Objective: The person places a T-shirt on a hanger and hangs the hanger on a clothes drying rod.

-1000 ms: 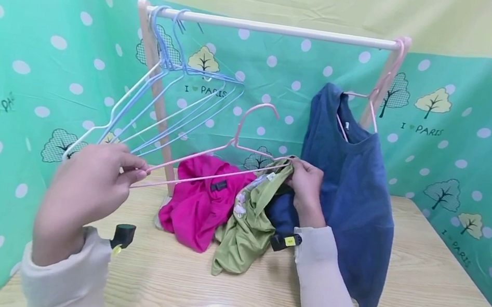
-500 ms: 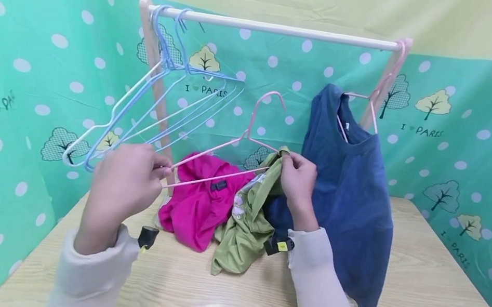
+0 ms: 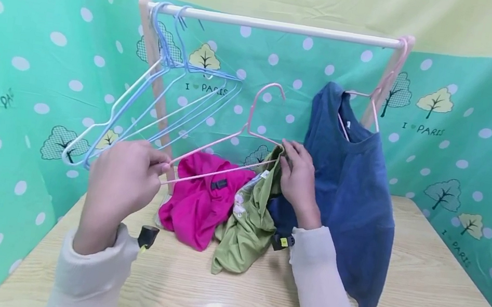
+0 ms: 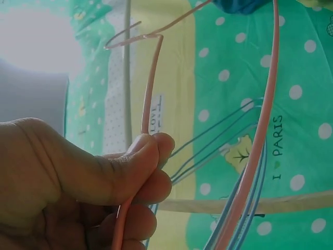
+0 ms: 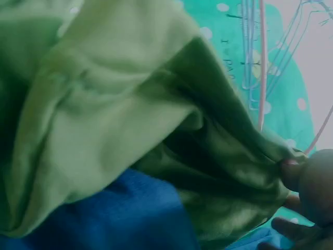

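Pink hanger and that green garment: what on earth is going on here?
A person's left hand grips one end of a pink hanger, while the right hand pinches the edge of a green garment, where the hanger's far end disappears at the fabric. The hanger is off the rack for now. A blue top already hangs there at the right, and a magenta garment lies bunched beside the green one.

Left grip [image 3: 127, 173] and right grip [image 3: 297, 174]: bare. Left sleeve [image 3: 84, 296], behind the left grip: off-white, thick creased cuff [image 3: 98, 261]. Right sleeve [image 3: 330, 296], behind the right grip: same colour, smoother. Left unit [image 3: 148, 236], behind the left grip, inner side: small, black, flared, yellow part [image 3: 142, 249] underneath. Right unit [image 3: 278, 243], behind the right grip, inner side: small, black, block-shaped, yellow label [image 3: 285, 242], marking too small to read.
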{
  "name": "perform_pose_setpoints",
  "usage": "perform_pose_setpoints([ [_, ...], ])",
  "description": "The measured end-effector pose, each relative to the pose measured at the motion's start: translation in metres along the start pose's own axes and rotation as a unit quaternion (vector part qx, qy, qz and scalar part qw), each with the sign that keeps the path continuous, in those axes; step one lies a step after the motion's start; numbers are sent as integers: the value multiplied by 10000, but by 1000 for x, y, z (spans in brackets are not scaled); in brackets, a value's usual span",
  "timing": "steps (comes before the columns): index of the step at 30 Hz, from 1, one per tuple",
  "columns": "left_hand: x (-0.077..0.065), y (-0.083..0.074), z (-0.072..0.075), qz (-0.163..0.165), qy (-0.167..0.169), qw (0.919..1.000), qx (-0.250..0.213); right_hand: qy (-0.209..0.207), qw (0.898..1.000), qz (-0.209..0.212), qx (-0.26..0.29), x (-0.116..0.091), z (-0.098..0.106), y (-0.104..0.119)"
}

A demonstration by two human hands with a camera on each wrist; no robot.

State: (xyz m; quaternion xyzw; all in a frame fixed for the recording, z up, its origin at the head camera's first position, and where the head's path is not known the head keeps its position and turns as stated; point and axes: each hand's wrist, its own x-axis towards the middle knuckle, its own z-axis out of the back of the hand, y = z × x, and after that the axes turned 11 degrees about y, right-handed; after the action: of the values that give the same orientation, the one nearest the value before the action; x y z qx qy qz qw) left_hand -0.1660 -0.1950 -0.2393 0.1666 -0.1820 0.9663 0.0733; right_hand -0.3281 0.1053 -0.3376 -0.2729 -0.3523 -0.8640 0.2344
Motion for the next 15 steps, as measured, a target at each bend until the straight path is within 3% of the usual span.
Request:
perform_pose_setpoints([
  [6,2,-3,-4,105,-88,9999,85,-704,9961,323,-417,-1,-3,-3],
  [9,2,-5,-4,143,-142,9997,153,-866,9934,490,-572,-1,-3,-1],
  [15,4,-10,-7,150,20,9996,220,-1229,9852,914,-771,-1,-5,21],
])
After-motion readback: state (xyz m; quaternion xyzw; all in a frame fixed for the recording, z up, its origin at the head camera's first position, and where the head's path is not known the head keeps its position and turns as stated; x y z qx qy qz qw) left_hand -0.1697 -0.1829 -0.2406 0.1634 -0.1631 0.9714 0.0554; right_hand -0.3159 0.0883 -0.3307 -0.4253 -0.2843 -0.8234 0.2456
